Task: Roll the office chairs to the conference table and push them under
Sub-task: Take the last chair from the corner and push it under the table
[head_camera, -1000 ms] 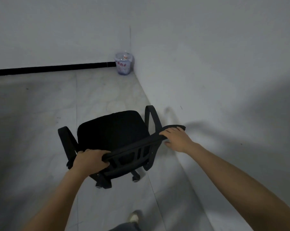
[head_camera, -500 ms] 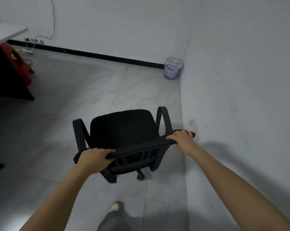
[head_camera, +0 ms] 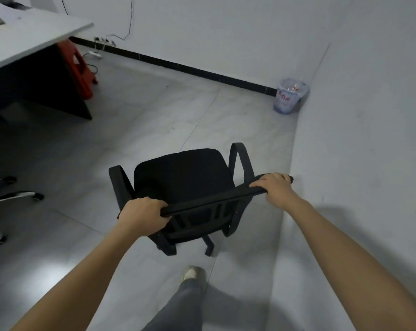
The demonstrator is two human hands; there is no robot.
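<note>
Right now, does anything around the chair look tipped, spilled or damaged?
Nothing stands out. The black office chair stands upright on its casters, left hand and right hand gripping its backrest top; the lined wastebasket sits upright in the corner.

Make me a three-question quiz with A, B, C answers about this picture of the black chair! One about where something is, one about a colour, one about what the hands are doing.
1. Where does the waste bin stand?
A) in the corner where two walls meet
B) in the middle of the floor
C) on a shelf

2. What colour is the stool tucked under the table?
A) blue
B) red
C) yellow

3. What are the left hand and right hand doing to the chair?
A) hanging free
B) pressing its seat
C) gripping the top of its backrest

Answers:
1 A, it sits right at the wall corner.
2 B, its legs show red.
3 C, both hands' fingers curl over the backrest's top bar.
</note>
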